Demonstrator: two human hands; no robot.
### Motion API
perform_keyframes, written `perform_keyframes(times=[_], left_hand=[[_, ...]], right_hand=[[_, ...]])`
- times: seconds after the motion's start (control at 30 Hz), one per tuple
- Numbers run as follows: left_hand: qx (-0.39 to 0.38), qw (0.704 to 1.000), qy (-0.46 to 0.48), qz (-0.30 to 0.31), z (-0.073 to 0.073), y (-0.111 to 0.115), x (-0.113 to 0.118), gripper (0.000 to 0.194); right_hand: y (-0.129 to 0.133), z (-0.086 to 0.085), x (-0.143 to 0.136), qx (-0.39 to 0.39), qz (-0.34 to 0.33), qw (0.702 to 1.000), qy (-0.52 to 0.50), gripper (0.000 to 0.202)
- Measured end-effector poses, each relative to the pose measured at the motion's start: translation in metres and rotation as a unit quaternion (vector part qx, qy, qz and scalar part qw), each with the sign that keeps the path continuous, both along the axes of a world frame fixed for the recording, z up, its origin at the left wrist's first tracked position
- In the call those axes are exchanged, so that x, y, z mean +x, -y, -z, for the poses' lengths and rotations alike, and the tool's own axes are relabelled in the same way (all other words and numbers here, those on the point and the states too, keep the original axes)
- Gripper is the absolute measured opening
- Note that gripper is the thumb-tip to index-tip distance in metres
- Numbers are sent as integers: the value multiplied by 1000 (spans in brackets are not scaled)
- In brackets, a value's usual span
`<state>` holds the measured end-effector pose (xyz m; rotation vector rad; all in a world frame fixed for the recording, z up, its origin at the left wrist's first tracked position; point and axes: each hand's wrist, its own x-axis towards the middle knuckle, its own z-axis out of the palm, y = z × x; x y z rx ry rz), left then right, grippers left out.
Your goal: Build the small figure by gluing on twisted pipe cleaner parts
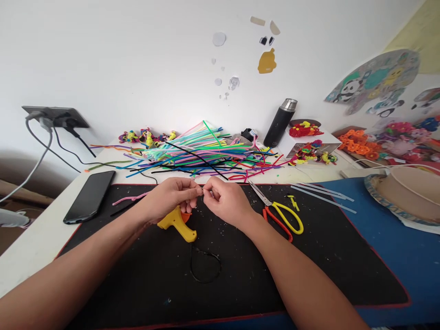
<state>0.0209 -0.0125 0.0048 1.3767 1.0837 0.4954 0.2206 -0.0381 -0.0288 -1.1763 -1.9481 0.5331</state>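
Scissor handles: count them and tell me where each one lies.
2. The yellow handle lies on the black mat, to the right of the right hand; the red handle lies nearer the wearer, partly behind the right forearm. No others show.

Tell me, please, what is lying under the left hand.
A yellow glue gun lies on the black mat under the left hand. The hand hides part of it, which cannot be seen.

This looks like a crafter's work corner, whether at home or in a workshop unclear: 1 heap of pipe cleaners along a white wall, 1 yellow glue gun and 1 pair of scissors on a black mat, fuzzy figures nearby.
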Motion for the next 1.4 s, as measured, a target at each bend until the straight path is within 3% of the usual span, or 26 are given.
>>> perform_keyframes(times=[0.3,0.47,0.67,0.93,1.07,1.13,1.27,1.4], left_hand=[[172,983,-64,2,-9,3,-4,35],[223,970,-97,2,-11,9,-1,33],[316,930,-186,3,-9,13,-1,27],[391,889,-236,21,-8,15,2,26],[392,890,-231,13,-9,16,2,25],[365,907,-211,13,-10,15,1,27],[200,974,-103,30,-15,7,-5,40],[110,992,-46,28,-16,-1,-10,46]], right_hand=[[-3,2,2,2,29,998,-60,10],[-1,1,-1,14,21,998,-58,11],[0,1,-1,14,21,999,-32,8],[0,1,0,9,13,1000,-20,6],[1,1,0,3,12,1000,-15,5],[1,0,0,2,15,1000,-11,5],[1,-1,0,1,13,1000,-12,7],[1,-1,0,1,1,1000,-18,9]])
